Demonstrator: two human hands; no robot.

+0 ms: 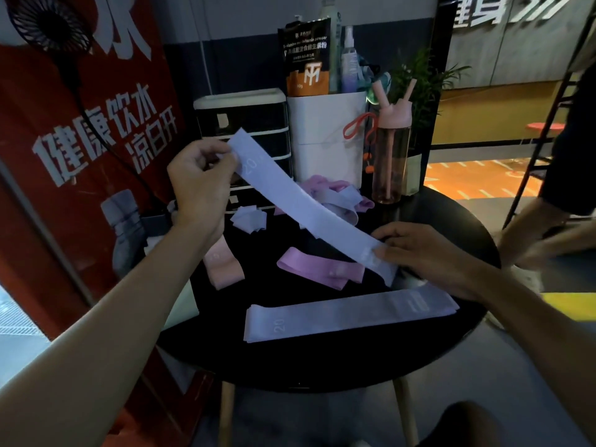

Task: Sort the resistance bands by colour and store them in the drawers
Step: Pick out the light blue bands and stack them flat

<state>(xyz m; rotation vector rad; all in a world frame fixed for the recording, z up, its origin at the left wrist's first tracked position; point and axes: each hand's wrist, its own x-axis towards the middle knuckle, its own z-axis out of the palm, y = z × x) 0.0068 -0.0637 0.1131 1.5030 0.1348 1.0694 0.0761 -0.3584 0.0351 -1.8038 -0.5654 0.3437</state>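
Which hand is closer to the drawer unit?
Left. The left hand, pinching the lavender band, is in front of the drawer unit; the right hand is lower, to its right.

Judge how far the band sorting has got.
Done: one lilac band laid flat up front. In hand: left hand and right hand pinch a second lilac band by its ends. Left: pink bands, the back pile, then storing all in the drawers.

Lilac band [306,204] spanning left grip [201,179] to right grip [419,250], pink band [317,269] under it, drawer unit [248,119] just behind left grip, bottle [391,162] beyond right grip, bare surface [322,362] free on the grips' near side.
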